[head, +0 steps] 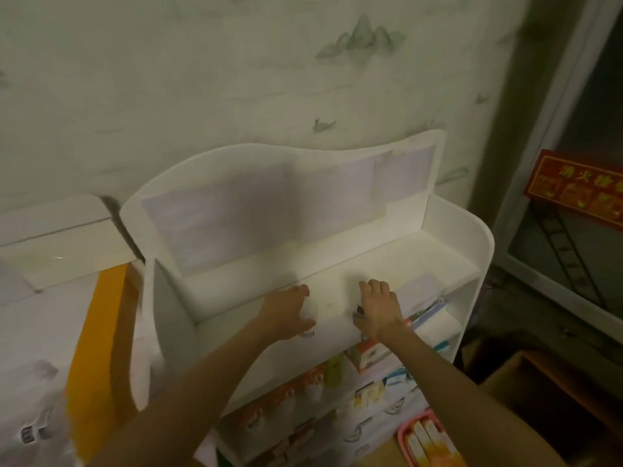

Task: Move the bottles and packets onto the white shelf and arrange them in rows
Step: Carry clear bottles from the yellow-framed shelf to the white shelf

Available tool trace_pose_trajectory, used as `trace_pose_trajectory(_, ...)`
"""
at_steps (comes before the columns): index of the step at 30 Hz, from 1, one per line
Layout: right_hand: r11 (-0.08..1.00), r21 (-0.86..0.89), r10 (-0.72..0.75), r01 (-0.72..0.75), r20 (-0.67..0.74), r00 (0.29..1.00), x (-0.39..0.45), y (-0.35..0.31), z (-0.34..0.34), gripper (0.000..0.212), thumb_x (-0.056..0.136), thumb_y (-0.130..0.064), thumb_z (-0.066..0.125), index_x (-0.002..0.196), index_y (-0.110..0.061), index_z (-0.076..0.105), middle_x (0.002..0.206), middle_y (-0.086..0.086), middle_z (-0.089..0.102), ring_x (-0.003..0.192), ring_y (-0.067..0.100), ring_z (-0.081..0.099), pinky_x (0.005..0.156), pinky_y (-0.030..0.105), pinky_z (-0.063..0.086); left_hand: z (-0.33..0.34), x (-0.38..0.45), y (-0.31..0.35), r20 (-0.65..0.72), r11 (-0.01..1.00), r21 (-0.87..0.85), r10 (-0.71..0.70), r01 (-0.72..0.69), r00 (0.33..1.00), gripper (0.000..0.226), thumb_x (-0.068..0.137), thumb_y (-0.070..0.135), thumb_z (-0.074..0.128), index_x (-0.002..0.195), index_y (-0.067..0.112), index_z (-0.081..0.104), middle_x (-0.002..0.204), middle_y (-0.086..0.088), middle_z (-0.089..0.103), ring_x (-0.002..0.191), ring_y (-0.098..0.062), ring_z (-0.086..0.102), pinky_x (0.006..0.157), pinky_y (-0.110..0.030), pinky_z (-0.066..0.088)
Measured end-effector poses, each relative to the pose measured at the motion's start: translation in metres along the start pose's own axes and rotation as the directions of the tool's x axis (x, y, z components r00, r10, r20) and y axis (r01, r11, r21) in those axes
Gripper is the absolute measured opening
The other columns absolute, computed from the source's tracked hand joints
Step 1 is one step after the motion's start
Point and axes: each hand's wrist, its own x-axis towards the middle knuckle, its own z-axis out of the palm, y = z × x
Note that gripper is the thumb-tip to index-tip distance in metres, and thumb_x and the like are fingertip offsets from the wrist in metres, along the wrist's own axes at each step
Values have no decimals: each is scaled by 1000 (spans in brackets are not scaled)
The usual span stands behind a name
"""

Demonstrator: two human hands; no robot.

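Observation:
A white shelf (337, 257) stands against the wall, its top tier bare apart from a pale flat packet (419, 286) at the right. My left hand (290, 311) grips a small white bottle (310, 315) at the top tier's front edge. My right hand (379, 306) reaches over the same edge a little to the right and holds a small object, mostly hidden, with a dark bit (358, 311) showing. Lower tiers hold orange-capped bottles (286, 396) and boxed packets (367, 353).
A white cabinet with an orange panel (97, 332) stands to the left of the shelf. A pink basket with packets (428, 439) is at the bottom right, next to a cardboard box (546, 382). A red sign (580, 187) hangs at the right.

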Motion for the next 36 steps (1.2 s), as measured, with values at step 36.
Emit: trace_pose_trajectory(36,983,182,9,30,-208,978,-11,-8,-12,82,94,-37,56,155,-6,11,162,19,11,150,37,8,122,45,13,-20,-5,6,-175,960,275,0,49,985,73,99,64,24,156,18,25,164,-9,15,151,-29,6,123,-48,1)
